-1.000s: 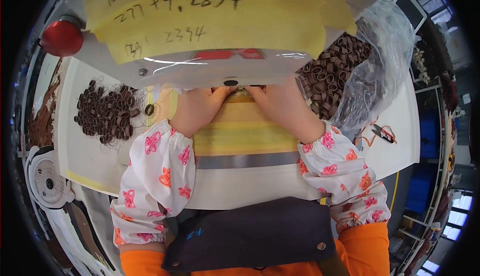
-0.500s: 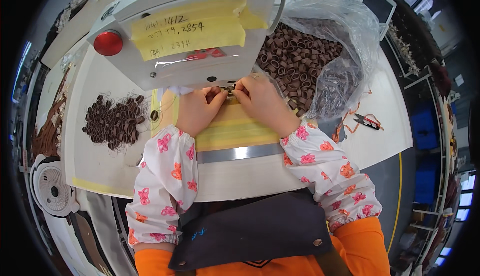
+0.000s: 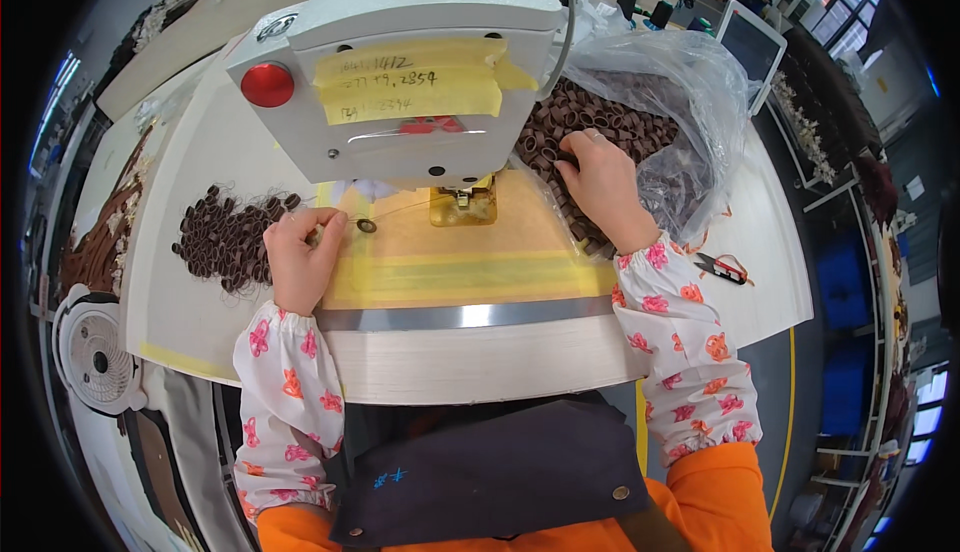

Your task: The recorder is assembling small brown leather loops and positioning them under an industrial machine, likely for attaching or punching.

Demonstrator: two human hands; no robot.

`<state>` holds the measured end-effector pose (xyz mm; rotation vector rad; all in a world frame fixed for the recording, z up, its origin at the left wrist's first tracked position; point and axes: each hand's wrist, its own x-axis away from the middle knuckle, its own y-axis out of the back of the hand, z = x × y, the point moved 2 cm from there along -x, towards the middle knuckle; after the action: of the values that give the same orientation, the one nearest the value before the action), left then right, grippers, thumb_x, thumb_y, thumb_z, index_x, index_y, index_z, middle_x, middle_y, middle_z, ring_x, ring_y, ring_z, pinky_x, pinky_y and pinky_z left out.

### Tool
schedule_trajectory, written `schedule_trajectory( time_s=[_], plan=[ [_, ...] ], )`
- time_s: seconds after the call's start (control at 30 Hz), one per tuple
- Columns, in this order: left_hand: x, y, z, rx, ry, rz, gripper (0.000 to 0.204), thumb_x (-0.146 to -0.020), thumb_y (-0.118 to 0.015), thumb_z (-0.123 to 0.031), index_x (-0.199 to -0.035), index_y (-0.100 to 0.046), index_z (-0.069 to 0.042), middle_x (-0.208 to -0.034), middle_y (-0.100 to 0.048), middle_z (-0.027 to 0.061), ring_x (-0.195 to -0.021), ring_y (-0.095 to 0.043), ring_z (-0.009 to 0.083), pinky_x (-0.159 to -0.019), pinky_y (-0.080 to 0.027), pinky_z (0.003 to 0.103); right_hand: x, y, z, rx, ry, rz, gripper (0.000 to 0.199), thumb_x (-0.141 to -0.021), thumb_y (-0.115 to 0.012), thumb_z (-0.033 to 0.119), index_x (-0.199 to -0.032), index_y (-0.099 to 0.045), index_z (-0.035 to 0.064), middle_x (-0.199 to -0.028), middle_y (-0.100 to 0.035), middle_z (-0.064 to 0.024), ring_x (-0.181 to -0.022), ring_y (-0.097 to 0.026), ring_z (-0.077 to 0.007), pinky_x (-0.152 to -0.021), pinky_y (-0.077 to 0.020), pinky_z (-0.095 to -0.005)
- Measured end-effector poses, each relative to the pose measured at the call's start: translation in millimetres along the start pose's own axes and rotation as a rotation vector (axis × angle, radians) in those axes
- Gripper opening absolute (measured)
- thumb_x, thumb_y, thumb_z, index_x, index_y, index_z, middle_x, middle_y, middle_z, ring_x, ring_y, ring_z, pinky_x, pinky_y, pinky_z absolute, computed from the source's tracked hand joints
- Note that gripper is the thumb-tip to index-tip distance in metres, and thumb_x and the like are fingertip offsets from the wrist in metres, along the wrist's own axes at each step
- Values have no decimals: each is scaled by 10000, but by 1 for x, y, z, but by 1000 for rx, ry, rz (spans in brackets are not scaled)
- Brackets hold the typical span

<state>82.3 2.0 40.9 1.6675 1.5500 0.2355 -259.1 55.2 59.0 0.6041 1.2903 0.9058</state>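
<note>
I am reaching my right hand [image 3: 598, 180] into the heap of small brown rings [image 3: 600, 127], my fingers curled down among them; whether that grip is pinching one I cannot tell. The rings are ribbed and tube-like, spilling from a crinkled clear plastic bag [image 3: 690, 82] beside the machine. My left hand [image 3: 300, 257] is resting on the yellow plate [image 3: 450, 252], its grip pressed together on something thin and small. A white sewing machine [image 3: 420, 72] with a red knob [image 3: 267, 85] and yellow taped notes is looming over the middle. A second pile of brown rings [image 3: 225, 237] is lying left on the tabletop [image 3: 760, 282], small snips [image 3: 722, 268] far right.
</note>
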Motion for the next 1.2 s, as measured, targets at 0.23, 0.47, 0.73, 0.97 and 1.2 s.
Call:
schedule_trajectory(
  time_s=[0.23,0.47,0.73,0.97,1.2],
  plan=[
    [11,-64,-51,-69,-388,87,322,-772,-576,-74,-1082,-548,10,-974,-580,175,-942,-503,368,-810,-404,444,-9,-19,-2,178,4,29,144,-731,-507,-2,-870,-529,29,-814,-569,-167,-730,-591,-351,-620,-483,-428],
    [-7,-98,-54,-48,-142,164,340,-763,-630,-225,-990,-547,15,-858,-600,198,-810,-572,368,-711,-444,442,-14,9,14,-3,124,-65,181,-680,-585,-8,-857,-562,25,-804,-555,-138,-696,-570,-339,-577,-469,-409],
    [-8,-96,-40,-34,-229,91,185,-808,-586,-242,-911,-628,-94,-722,-621,128,-638,-603,314,-558,-473,412,14,-31,88,-155,370,218,186,-694,-598,-6,-874,-579,38,-790,-568,-170,-662,-551,-343,-554,-440,-418],
    [-7,-91,-53,44,-148,237,174,-834,-550,-256,-846,-617,-95,-655,-607,103,-602,-604,300,-547,-466,408,23,-29,91,-189,278,229,171,-762,-613,72,-926,-579,39,-759,-588,-144,-636,-559,-333,-563,-444,-420],
    [-4,-90,-48,56,-109,222,187,-831,-546,-250,-830,-613,-75,-683,-614,127,-634,-610,298,-574,-474,401,22,-32,89,-227,338,192,180,-772,-640,90,-929,-572,33,-746,-578,-136,-674,-552,-334,-597,-429,-419]
  ],
)
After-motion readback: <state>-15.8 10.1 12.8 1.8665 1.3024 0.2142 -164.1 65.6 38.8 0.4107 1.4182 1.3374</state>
